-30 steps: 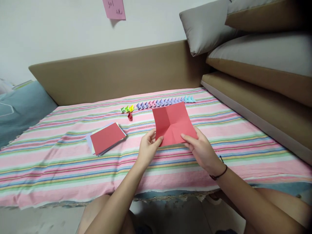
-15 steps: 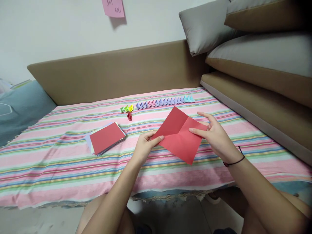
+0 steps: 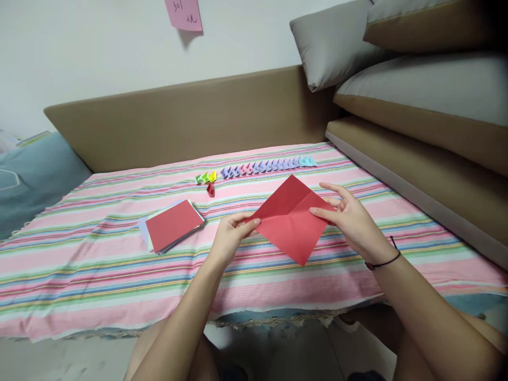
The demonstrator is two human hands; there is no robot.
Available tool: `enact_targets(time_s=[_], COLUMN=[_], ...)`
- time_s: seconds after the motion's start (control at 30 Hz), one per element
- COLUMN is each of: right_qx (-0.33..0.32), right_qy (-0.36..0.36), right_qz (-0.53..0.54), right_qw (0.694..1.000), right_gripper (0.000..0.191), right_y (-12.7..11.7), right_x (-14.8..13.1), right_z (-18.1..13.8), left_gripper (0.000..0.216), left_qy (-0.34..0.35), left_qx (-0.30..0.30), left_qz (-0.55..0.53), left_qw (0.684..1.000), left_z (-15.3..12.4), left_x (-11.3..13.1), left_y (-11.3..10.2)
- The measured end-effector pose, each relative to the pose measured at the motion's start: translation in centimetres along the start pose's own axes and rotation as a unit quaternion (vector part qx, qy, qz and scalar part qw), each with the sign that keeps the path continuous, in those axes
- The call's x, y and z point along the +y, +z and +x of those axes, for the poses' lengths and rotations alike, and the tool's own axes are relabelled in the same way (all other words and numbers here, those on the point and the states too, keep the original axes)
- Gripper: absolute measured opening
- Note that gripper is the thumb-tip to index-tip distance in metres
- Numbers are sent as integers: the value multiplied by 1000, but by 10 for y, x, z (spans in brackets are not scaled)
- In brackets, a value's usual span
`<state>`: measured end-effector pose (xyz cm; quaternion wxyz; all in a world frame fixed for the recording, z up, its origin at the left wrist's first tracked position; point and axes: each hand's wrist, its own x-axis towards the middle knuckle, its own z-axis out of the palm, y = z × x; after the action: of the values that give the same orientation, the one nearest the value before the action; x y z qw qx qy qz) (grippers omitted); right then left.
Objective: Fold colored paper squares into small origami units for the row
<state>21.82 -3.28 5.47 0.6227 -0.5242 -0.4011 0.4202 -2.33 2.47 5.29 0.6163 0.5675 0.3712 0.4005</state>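
A red square paper sheet (image 3: 291,219) with crease lines is held above the striped cloth (image 3: 99,275), turned like a diamond. My left hand (image 3: 230,238) pinches its left corner. My right hand (image 3: 351,219) grips its right corner, thumb on top and the other fingers partly spread. A stack of coloured paper (image 3: 172,225) with a red sheet on top lies to the left of my hands.
A row of small folded paper pieces (image 3: 262,166) in green, yellow, purple, pink and blue lies further back, with one red piece (image 3: 210,189) in front. Brown cushions (image 3: 416,153) and a grey pillow (image 3: 333,42) stand on the right. A pink note (image 3: 184,13) hangs on the wall.
The red sheet was turned from square-on to a diamond and lowered toward the cloth. My right hand moved from the sheet's bottom edge to its right corner.
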Motion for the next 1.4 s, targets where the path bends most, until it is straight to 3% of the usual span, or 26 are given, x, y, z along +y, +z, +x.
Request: enact_targets(time_s=[0.1, 0.2, 0.33, 0.5, 0.6, 0.73, 1.03, 1.17, 1.23, 1.4], right_qx=[-7, 0, 16, -21, -39, -13, 58, 97, 71, -34], right_qy=[-5, -12, -8, -11, -7, -56, -106, -198, -267, -417], right_qz=[0, 18, 47, 4, 1, -16, -92, -228, -289, -371], right_qw=[1000, 1000, 999, 1000, 999, 998, 988, 948, 916, 829], right_gripper=[76, 62, 46, 37, 36, 27, 24, 15, 10, 31], right_y=[1, 8, 23, 29, 25, 23, 21, 24, 28, 36], right_x=[0, 3, 12, 19, 15, 10, 16, 14, 12, 16], right_z=[-1, -3, -7, -8, -7, -5, -8, -15, -21, -31], left_gripper=[26, 29, 33, 29, 28, 31, 31, 29, 27, 30], left_qy=[2, 10, -41, -63, -91, -118, -76, -66, -61, -52], left_qx=[6, 12, -30, 3, -31, -40, -56, -45, -21, -8], left_qz=[-32, -129, -210, -150, -98, -104, -161, -188, -202, -239], left_qw=[999, 992, 976, 987, 991, 987, 982, 979, 977, 969], left_z=[-1, -3, -6, -5, -4, -5, -3, -3, -2, 0], left_x=[2, 2, -4, -12, -12, -12, -15, -15, -15, -15], left_y=[1, 9, 26, 29, 24, 23, 24, 26, 27, 25])
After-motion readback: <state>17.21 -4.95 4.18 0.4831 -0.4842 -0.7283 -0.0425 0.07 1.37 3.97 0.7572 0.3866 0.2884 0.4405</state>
